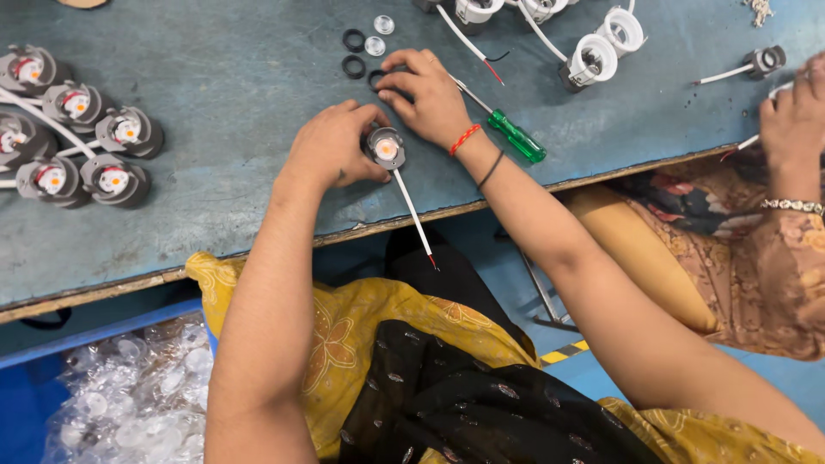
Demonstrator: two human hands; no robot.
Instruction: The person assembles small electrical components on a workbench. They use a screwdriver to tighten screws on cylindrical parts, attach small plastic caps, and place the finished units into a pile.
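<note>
My left hand [331, 146] grips a small round grey lamp housing [386, 149] with an orange centre and a white wire [412, 215] trailing over the table's front edge. My right hand [427, 94] reaches past it, fingertips resting on a black rubber ring [376, 78] on the blue-grey table [232, 86]. Two more black rings [353, 53] and two clear round lenses [379, 34] lie just beyond. A green-handled screwdriver [514, 135] lies beside my right wrist.
Several finished grey housings [77, 137] with wires sit at the left. White lamp parts [601, 47] lie at the back right. Another person's hand [795, 116] works at the right edge. A bag of clear lenses [129, 399] sits in a blue bin below.
</note>
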